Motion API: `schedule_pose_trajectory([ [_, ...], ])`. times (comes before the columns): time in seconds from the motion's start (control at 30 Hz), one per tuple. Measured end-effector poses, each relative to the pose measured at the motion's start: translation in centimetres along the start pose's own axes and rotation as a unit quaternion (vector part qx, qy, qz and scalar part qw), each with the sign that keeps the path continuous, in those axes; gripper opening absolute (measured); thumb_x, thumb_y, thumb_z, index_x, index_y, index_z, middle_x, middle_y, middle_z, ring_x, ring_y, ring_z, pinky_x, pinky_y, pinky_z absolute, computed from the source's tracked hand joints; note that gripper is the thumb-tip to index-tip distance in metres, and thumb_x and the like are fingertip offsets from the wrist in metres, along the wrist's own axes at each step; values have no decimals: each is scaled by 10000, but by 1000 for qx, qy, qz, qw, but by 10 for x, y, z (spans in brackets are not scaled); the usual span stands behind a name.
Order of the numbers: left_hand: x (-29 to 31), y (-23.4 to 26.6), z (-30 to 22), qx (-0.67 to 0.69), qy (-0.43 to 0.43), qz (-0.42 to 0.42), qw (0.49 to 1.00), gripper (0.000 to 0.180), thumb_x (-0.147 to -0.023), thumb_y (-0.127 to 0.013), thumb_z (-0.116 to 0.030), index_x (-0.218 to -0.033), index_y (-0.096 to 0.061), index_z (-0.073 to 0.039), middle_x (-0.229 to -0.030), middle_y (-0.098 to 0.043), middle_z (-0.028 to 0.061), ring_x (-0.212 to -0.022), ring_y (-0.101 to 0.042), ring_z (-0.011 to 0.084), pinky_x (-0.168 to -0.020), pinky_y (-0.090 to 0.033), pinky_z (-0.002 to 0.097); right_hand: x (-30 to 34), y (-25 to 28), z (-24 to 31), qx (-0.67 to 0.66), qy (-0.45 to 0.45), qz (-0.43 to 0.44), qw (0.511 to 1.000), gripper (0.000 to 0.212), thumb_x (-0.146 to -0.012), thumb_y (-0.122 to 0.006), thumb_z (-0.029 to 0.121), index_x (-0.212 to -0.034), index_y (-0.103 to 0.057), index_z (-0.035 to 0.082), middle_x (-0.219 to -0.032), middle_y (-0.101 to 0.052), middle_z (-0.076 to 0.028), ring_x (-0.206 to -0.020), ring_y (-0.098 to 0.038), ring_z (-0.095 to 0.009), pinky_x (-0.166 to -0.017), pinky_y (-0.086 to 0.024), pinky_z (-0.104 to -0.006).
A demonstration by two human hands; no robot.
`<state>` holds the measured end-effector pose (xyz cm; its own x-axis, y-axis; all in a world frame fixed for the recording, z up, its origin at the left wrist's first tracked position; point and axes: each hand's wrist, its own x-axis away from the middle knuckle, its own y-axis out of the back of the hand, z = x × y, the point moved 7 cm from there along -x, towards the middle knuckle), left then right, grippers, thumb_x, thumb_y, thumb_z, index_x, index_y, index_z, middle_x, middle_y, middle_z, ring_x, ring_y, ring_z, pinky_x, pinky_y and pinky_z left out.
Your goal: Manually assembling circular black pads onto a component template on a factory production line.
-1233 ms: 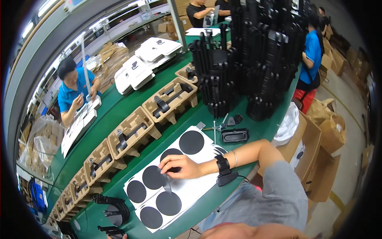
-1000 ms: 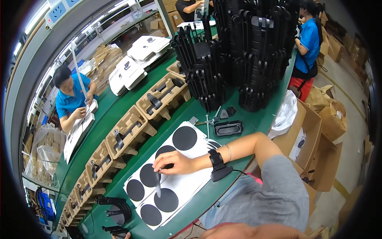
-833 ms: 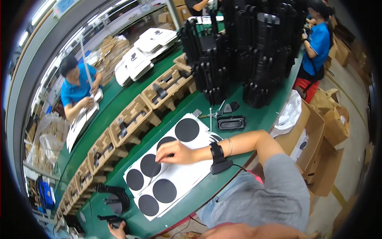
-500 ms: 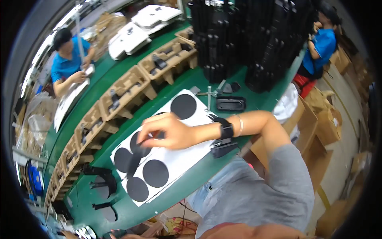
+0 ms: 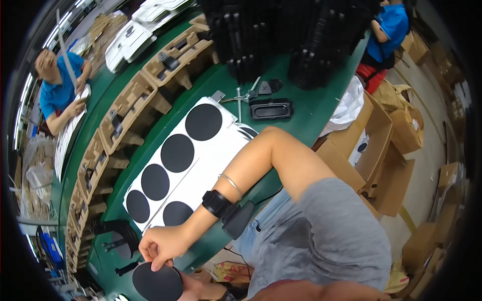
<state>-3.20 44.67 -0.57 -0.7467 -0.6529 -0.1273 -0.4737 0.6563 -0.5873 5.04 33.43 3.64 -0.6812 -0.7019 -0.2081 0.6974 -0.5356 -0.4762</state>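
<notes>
One black round pad was off the white sheet, pinched at its edge by the right hand and backed from below by the left hand (its grip hidden), low at the green worktop edge. Five pads sat on the sheet, so most peeling seemingly remained.

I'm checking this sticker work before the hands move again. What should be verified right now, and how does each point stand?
1. Right hand pinches the black round pad: ok.
2. Left hand under the pad: mostly hidden, cannot tell.
3. White sheet lies flat on the green table: ok.
4. Pads remain on the sheet: ok.
5. Pad's backing fully peeled: cannot tell.
</notes>
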Motion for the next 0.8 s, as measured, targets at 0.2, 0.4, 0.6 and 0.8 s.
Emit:
schedule_pose_trajectory([
  [0.2,11,-27,-15,52,15,-31,998,793,-899,-294,-594,-1373,-362,38,-1403,-407,221,-1251,-455,395,-1048,-391,518,4,13,-31,-39,-106,-7,994,192,-814,-730,56,-887,-562,-4,-1105,-606,-126,-706,-653,-162,-570,-565,-273],
  [0.4,20,-79,-10,202,40,8,979,757,-924,-271,-625,-1469,-267,-100,-1380,-439,240,-1250,-443,443,-1034,-384,538,34,31,30,-55,-128,-74,987,115,-859,-677,32,-883,-565,22,-968,-643,-106,-717,-632,-112,-584,-531,-228],
  [0.6,16,-88,-26,201,52,42,977,753,-945,-226,-646,-1489,-188,-128,-1415,-355,310,-1248,-393,560,-1042,-348,587,28,20,43,-95,-187,-58,976,98,-884,-628,17,-895,-531,26,-837,-634,-85,-656,-611,-115,-564,-503,-219],
  [0.8,26,-97,12,216,31,50,975,749,-937,-209,-669,-1492,-160,-168,-1429,-318,325,-1239,-394,573,-1028,-368,602,41,59,33,-86,-183,-66,977,105,-880,-653,24,-875,-548,17,-826,-629,-62,-671,-593,-89,-581,-491,-216],
])
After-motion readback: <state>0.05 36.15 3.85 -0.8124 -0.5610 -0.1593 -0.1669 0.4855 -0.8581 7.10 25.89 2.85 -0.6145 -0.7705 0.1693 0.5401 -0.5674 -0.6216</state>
